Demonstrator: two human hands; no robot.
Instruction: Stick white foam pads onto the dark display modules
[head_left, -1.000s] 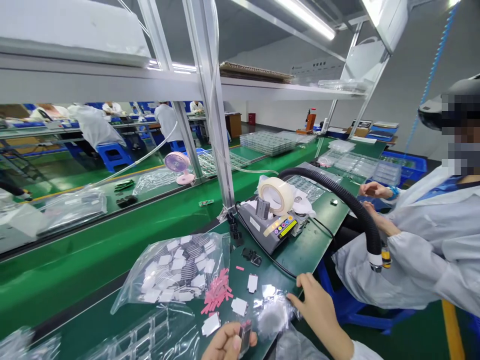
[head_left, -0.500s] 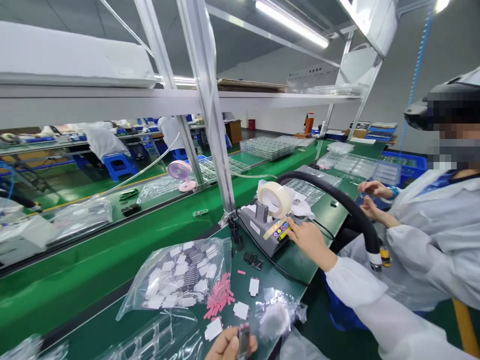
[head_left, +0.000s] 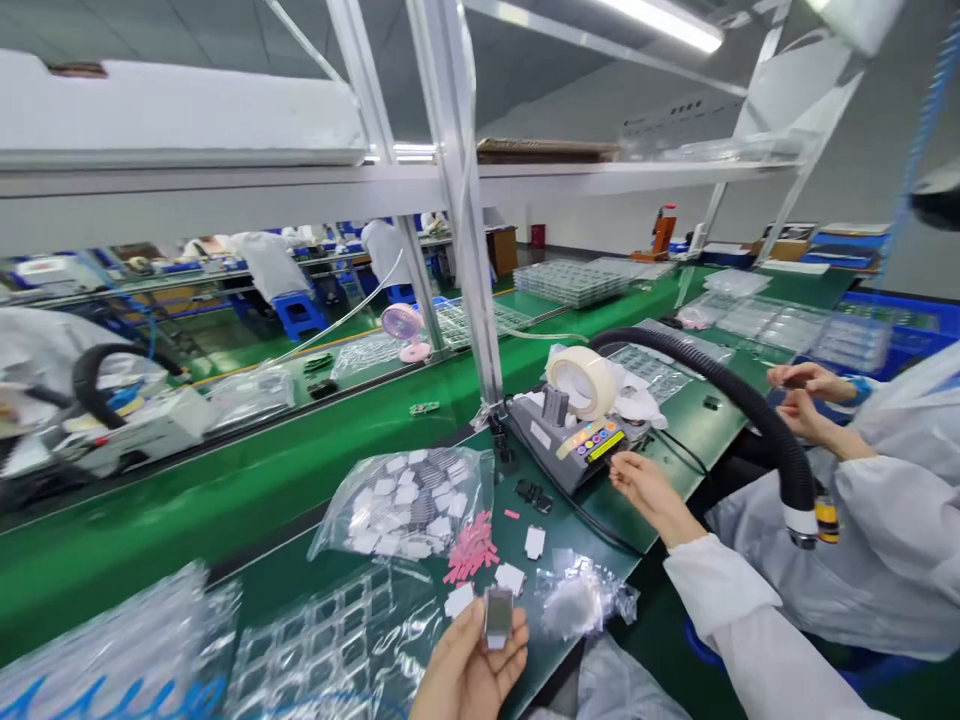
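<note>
My left hand (head_left: 474, 660) holds a small rectangular display module (head_left: 498, 616) with a dark grey screen and a pale lower edge, gripped between thumb and fingers. At the front of a grey automatic tape dispenser (head_left: 574, 440) is my right hand (head_left: 646, 485), fingertips pinched together just off its outlet; whatever they hold is too small to make out. A roll of cream tape (head_left: 581, 383) stands on the dispenser. Beside my left hand lie white square pieces (head_left: 510, 578) and a heap of pink strips (head_left: 472, 548).
A clear bag of white and dark parts (head_left: 409, 503) lies beyond the pink strips. Crumpled clear plastic (head_left: 581, 597) sits near the bench edge. Clear trays (head_left: 322, 640) lie at front left. A black hose (head_left: 720, 400) arches past the dispenser. A co-worker's hands (head_left: 814, 395) work at right.
My right hand has drawn back from the dispenser's front, where its fingers were touching. My left hand has raised the display module and turned its screen toward me. The view has swung left.
</note>
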